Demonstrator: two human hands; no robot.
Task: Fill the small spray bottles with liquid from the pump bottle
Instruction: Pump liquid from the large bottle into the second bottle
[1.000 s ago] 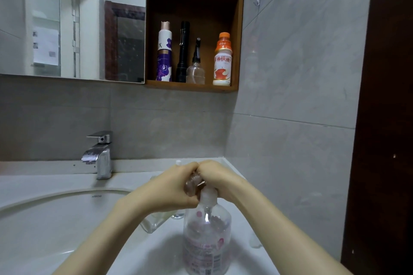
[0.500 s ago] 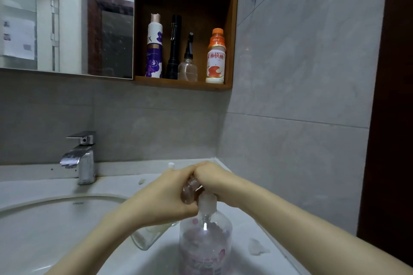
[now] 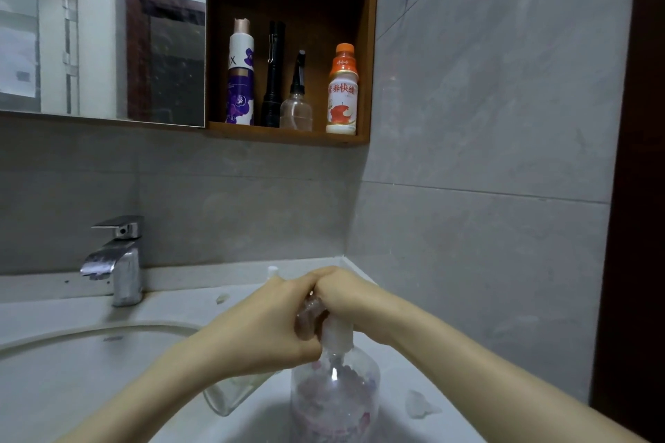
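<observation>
White table [image 3: 54, 306] with inset basin [image 3: 72, 370]: faucet [image 3: 118, 262] at back, pump bottle [image 3: 334, 396] upright at front right, clear small bottle [image 3: 230, 396] tilted just left of it, crumpled clear scrap [image 3: 417, 405] on its right.

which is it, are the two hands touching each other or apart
Touching. The head view shows the left hand and the right hand pressed together above the pump bottle, no gap between them.
</observation>
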